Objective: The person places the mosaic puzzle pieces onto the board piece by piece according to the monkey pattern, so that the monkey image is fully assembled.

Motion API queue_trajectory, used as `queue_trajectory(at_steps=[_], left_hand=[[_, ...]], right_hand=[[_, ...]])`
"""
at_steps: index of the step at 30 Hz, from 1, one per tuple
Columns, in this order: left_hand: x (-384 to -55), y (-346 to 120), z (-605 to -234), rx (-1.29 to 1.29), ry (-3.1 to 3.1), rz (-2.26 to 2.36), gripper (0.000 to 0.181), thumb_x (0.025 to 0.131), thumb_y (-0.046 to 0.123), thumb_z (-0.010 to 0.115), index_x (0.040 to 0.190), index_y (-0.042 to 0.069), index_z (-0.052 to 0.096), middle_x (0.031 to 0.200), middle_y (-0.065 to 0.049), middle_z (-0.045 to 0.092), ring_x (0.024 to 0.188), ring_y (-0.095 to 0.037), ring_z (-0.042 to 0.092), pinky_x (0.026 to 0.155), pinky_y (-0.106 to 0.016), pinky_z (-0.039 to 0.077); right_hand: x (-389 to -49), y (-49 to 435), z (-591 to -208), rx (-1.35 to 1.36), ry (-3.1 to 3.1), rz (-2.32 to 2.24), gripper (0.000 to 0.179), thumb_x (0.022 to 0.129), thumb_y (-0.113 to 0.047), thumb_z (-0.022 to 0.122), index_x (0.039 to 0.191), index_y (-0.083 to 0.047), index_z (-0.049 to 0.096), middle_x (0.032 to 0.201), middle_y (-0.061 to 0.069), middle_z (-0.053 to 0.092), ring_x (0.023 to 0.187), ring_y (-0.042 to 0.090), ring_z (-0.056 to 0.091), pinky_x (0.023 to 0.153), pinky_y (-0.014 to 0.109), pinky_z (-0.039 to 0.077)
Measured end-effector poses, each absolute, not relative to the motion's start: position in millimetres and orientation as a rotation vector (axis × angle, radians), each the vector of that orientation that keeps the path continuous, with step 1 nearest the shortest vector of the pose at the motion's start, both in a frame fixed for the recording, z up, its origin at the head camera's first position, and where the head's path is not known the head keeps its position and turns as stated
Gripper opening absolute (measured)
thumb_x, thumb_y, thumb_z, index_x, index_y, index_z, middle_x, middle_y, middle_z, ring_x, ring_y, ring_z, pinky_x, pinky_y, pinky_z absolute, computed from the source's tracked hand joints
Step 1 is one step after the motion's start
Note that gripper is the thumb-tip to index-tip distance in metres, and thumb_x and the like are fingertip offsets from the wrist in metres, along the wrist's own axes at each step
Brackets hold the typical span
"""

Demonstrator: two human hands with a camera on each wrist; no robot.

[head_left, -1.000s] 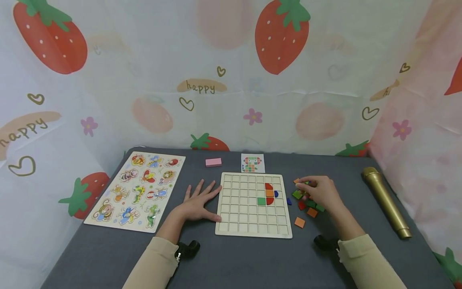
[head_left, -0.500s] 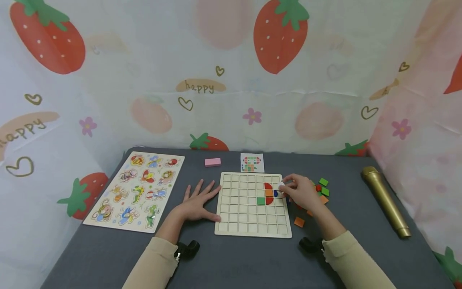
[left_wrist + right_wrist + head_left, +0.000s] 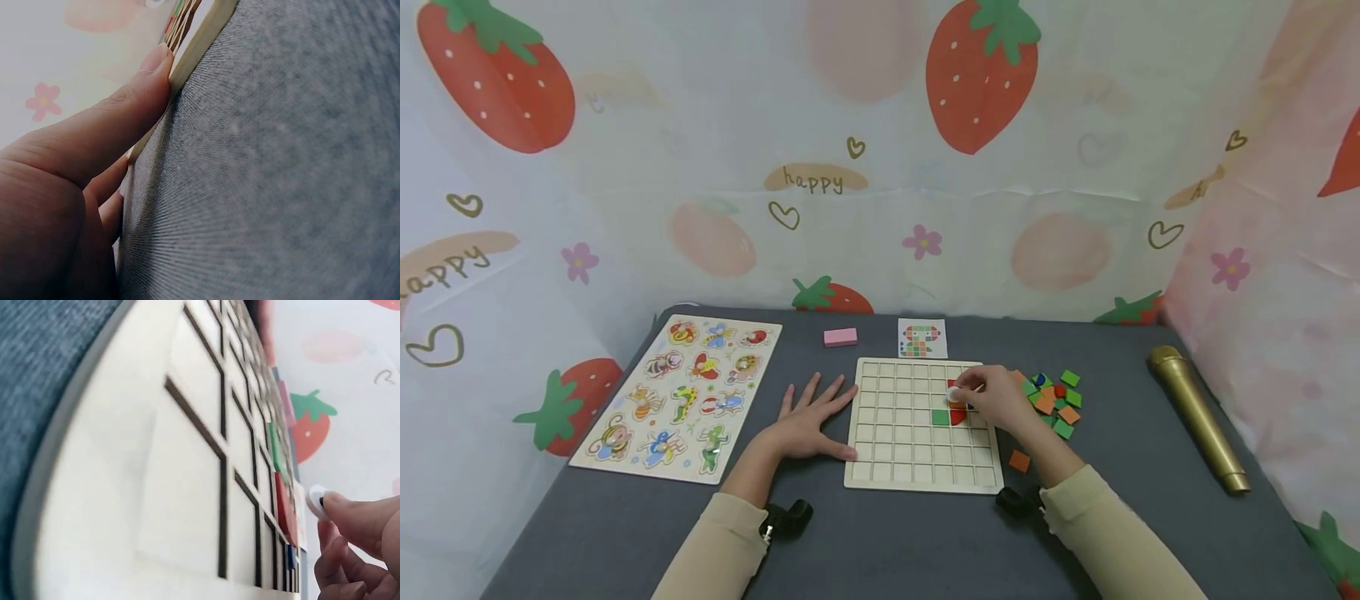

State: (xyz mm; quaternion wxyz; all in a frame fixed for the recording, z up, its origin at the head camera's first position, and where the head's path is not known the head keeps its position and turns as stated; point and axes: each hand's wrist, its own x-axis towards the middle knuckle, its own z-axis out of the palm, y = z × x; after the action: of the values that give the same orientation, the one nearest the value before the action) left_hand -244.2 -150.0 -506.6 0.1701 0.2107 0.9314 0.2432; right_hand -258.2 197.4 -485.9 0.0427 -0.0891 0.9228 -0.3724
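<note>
A wooden grid board [image 3: 887, 458] lies on the dark cloth between my hands. My left hand [image 3: 808, 431] rests with spread, straight fingers at its left edge; in the left wrist view the thumb touches the board's rim [image 3: 203, 44]. Over the upper right cells, my right hand [image 3: 1002, 400] pinches a small white round piece with a black dot [image 3: 317, 501] between thumb and finger. Just below it sit a green square [image 3: 940, 417] and a red piece [image 3: 957, 416] in the grid. The right hand partly hides the neighbouring orange and blue pieces.
A pile of coloured tiles [image 3: 1046, 401] lies right of the board, with one orange tile [image 3: 1019, 461] apart. Behind the board are a patterned card [image 3: 922, 337] and a pink block [image 3: 840, 337]. An insect puzzle [image 3: 681, 400] lies left, a gold cylinder [image 3: 1199, 421] right.
My right hand has come left from the tile pile to above the board, carrying the white round piece. The left hand stays at the board's left edge.
</note>
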Motion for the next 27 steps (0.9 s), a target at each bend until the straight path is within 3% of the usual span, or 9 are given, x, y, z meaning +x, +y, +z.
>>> queue_trajectory(at_steps=[14,21,27], left_hand=[[-243.2,-150.0,-507.1,0.596,2.648,0.692,0.109,0.074,0.065,0.079,0.162,0.033,0.022,0.172,0.001,0.007,0.156,-0.034,-0.014,0.119,-0.064,-0.015],[-243.2,-149.2,-507.4,0.589,2.651,0.682,0.11,0.074,0.066,0.079,0.162,0.034,0.022,0.172,0.002,0.007,0.156,-0.034,-0.014,0.119,-0.064,-0.015],[-244.5,-149.3,-508.3,0.585,2.656,0.673,0.11,0.074,0.066,0.079,0.162,0.034,0.022,0.172,0.003,0.007,0.157,-0.034,-0.014,0.119,-0.064,-0.015]], right_hand=[[-255.8,170.9,-487.9,-0.301,2.9,-0.959,0.013,0.093,-0.025,0.074,0.099,-0.016,0.082,0.091,-0.002,0.076,0.078,0.014,0.067,0.061,0.029,0.052],[-257.4,168.2,-489.1,-0.288,2.935,-0.891,0.009,0.093,-0.027,0.075,0.094,-0.019,0.079,0.09,-0.004,0.074,0.082,0.016,0.066,0.069,0.034,0.054],[-257.0,168.6,-488.6,-0.282,2.937,-0.901,0.011,0.093,-0.03,0.075,0.095,-0.019,0.077,0.089,-0.004,0.072,0.081,0.014,0.064,0.068,0.034,0.053]])
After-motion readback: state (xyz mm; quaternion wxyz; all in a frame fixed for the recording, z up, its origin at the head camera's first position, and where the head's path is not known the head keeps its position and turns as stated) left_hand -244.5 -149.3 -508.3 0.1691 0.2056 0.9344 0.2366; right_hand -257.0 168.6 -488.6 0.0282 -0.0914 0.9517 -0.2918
